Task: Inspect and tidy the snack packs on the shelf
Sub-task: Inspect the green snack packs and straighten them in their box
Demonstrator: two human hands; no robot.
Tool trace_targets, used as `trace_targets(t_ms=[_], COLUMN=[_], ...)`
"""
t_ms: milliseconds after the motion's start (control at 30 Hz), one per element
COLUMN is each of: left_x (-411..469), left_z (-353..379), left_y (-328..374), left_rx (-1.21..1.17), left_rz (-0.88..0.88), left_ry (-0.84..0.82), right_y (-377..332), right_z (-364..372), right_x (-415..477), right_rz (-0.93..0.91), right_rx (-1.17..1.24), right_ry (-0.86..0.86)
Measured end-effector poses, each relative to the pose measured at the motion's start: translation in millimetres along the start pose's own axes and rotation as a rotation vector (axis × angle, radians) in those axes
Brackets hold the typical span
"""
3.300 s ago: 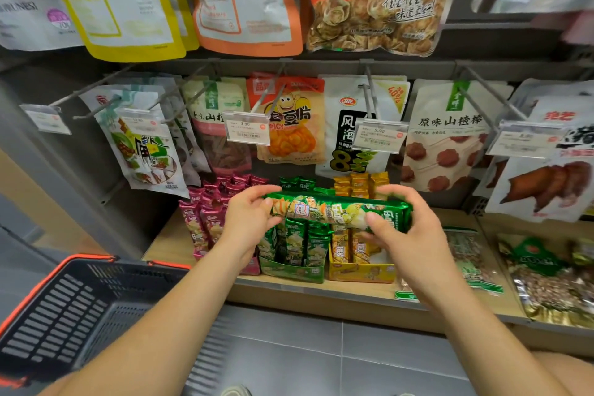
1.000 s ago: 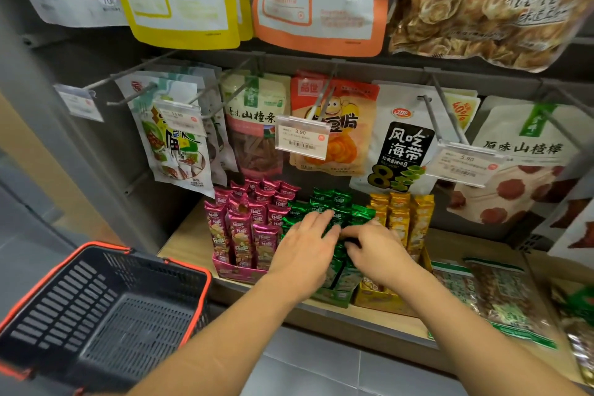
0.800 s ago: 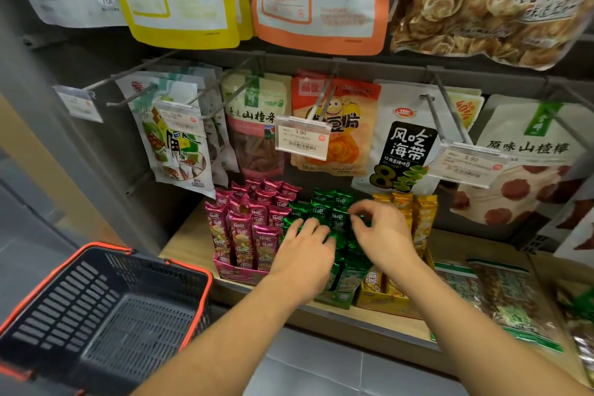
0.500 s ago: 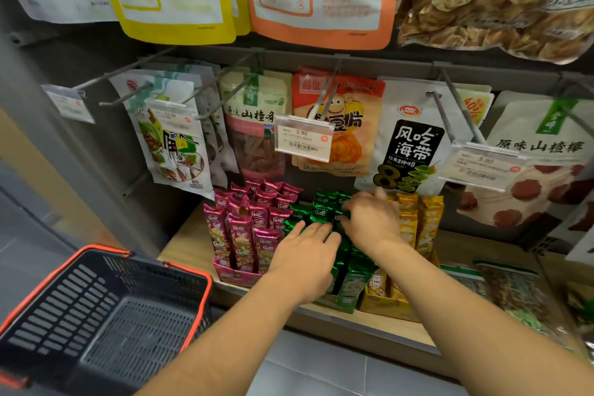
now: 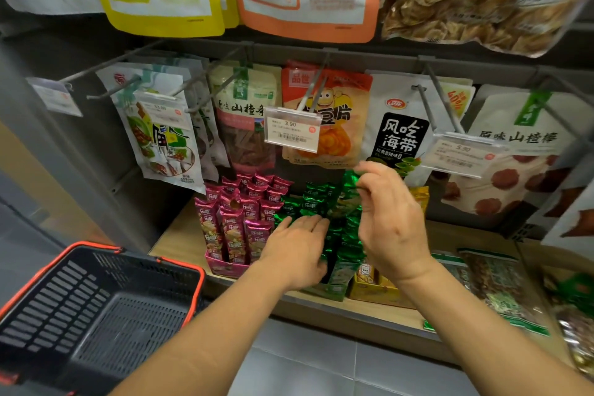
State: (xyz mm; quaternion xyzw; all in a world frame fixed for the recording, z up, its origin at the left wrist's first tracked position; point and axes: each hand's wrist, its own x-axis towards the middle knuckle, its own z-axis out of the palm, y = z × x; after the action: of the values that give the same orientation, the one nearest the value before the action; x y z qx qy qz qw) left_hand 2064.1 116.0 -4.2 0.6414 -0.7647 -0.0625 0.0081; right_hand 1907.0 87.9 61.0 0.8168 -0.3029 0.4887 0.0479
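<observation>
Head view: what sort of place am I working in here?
Most likely a shop's snack aisle: bags hang on pegs behind price tags, packs stand in display boxes on the shelf, and a basket sits at lower left.

Bare left hand (image 5: 295,251) and bare right hand (image 5: 392,225), both forearms uncovered right down to the frame edge.

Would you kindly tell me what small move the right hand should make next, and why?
Probably lower the raised green pack straight down into its row. The right hand pinches its top above the other green packs, while the left hand rests flat on the front ones, seemingly holding them steady.
</observation>
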Motion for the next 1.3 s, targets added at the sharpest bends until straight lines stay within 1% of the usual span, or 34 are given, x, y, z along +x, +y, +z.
trace_targets(t_ms=[67, 133, 200, 233, 300, 367, 400, 467, 500, 567, 600, 633, 733, 800, 833, 933, 967, 1000, 1100, 1200, 1300], left_x=[-0.8, -1.8, -3.1, -3.8, -7.1, -13.3, -17.7, -29.1, -36.2, -51.3, -58.4, -63.9, -71.5, -72.9, -73.6, -73.7, -72.6, -71.2, -67.6, -66.2, -65.4], left_z=[-1.3, -1.7, -4.4, -7.7, -21.4, -39.7, -49.6, -68.3, -75.9, -84.5, -84.6, -83.5, -81.8, -81.5, -82.1, -84.8, -85.2, -84.4, -84.8, -85.3, -83.7], left_y=[-1.5, -0.8, 0.8, 1.7, 5.1, 13.2, 18.7, 31.2, 36.8, 48.0, 54.1, 60.1, 74.6, 77.6, 78.7, 81.2, 81.6, 81.3, 79.2, 76.4, 68.2], left_rx=[0.001, 0.004, -0.019, -0.071, -0.258, -0.487, -0.638, -0.967, -1.107, -1.3, -1.329, -1.303, -1.145, -1.164, -1.21, -1.474, -1.537, -1.575, -1.616, -1.607, -1.545], left_rz=[0.005, 0.009, 0.022, 0.025, -0.001, -0.069, -0.101, -0.106, -0.077, 0.001, 0.02, 0.025, 0.064, 0.062, 0.045, -0.032, -0.062, -0.093, -0.164, -0.153, -0.138], left_ry=[-0.019, -0.037, -0.014, 0.005, 0.05, 0.109, 0.117, 0.077, 0.029, -0.112, -0.148, -0.129, 0.103, 0.204, 0.229, 0.223, 0.22, 0.226, 0.307, 0.353, 0.394], right_y=[-13.5, -26.7, -36.4, -38.7, -39.4, -36.5, -34.8, -30.8, -28.7, -25.9, -26.6, -28.3, -31.5, -32.5, -32.6, -34.4, -36.0, -37.8, -42.7, -49.5, -51.2], right_z=[-27.8, -57.0, -82.2, -92.4, -106.7, -112.3, -113.1, -111.7, -109.9, -105.8, -103.7, -101.2, -92.9, -88.1, -86.6, -84.5, -83.1, -81.7, -76.8, -74.0, -70.6], right_x=[13.9, 27.3, 31.3, 28.8, 17.9, 2.7, -4.7, -16.6, -21.1, -26.6, -27.4, -27.9, -31.2, -34.8, -36.2, -39.6, -41.3, -43.0, -47.8, -46.7, -45.9], right_rz=[-0.106, -0.148, -0.133, -0.087, 0.116, 0.397, 0.533, 0.774, 0.864, 0.941, 0.95, 0.953, 0.99, 1.023, 1.028, 0.938, 0.898, 0.87, 0.824, 0.817, 0.82], right_rx=[0.045, 0.084, 0.12, 0.146, 0.219, 0.328, 0.419, 0.631, 0.711, 0.771, 0.782, 0.799, 0.851, 0.834, 0.817, 0.777, 0.77, 0.761, 0.711, 0.717, 0.697], right_ry=[0.059, 0.091, 0.091, 0.062, -0.037, -0.163, -0.217, -0.264, -0.266, -0.249, -0.229, -0.2, -0.113, -0.134, -0.201, -0.534, -0.595, -0.617, -0.549, -0.485, -0.49])
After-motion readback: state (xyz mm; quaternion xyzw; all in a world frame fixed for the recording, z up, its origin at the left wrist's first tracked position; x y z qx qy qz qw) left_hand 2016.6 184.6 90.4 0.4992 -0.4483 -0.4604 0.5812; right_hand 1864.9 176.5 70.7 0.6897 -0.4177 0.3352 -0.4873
